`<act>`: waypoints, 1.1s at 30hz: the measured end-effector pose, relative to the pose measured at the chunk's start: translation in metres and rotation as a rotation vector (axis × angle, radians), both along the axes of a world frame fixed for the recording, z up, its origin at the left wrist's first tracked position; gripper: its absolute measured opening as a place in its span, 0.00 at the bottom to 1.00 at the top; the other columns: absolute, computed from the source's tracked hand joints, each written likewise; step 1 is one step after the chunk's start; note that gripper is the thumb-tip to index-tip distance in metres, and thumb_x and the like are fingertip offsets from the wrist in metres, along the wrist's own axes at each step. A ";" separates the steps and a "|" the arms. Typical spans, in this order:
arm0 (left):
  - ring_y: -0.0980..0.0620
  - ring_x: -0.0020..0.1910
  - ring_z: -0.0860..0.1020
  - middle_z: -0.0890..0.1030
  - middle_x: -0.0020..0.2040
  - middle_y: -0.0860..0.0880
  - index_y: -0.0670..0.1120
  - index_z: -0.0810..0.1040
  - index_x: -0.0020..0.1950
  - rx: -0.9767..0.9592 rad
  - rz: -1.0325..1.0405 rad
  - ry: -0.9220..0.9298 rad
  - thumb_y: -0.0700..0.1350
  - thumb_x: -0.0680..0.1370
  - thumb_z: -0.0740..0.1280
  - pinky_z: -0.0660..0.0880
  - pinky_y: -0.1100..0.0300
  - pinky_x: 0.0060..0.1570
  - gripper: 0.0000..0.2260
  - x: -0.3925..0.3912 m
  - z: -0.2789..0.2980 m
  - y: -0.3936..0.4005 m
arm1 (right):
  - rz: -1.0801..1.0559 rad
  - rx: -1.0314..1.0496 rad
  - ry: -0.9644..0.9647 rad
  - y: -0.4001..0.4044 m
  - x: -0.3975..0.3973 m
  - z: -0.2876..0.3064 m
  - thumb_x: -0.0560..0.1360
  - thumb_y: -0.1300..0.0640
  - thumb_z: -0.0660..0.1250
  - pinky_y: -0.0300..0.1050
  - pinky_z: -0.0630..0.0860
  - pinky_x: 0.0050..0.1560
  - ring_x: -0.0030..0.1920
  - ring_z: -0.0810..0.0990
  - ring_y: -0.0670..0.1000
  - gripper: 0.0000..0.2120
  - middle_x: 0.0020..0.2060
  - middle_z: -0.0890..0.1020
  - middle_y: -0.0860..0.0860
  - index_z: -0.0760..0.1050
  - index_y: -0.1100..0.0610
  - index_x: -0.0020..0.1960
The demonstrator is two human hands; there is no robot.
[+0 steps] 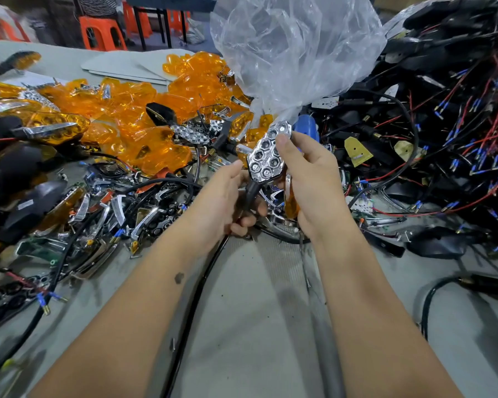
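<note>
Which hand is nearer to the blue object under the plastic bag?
Right. The right hand is just below the blue object, pinching the chrome lamp; the left hand is lower and further left, gripping its black stem.

Reading no text, brand, number or sign anywhere, the chrome lamp [266, 158] in the fingers [283, 146] included. Showing only as a pale blur, too small to make out: a white sticker [20, 206] on a black housing [38, 202], lying on the surface [256, 297] well to the left of the fingers.
</note>
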State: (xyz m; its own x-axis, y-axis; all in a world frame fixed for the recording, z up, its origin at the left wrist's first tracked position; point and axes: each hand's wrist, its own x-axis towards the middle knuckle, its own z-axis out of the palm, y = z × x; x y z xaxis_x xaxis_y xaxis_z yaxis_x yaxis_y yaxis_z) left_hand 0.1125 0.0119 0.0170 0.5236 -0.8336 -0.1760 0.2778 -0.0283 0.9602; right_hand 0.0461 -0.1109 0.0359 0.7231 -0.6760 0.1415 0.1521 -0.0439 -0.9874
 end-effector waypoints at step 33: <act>0.42 0.51 0.84 0.82 0.62 0.45 0.53 0.74 0.69 -0.100 0.092 -0.127 0.55 0.80 0.64 0.82 0.49 0.47 0.19 0.015 0.005 0.011 | 0.153 0.210 -0.044 0.001 -0.003 0.000 0.80 0.56 0.67 0.49 0.79 0.54 0.54 0.81 0.52 0.14 0.56 0.82 0.55 0.77 0.59 0.64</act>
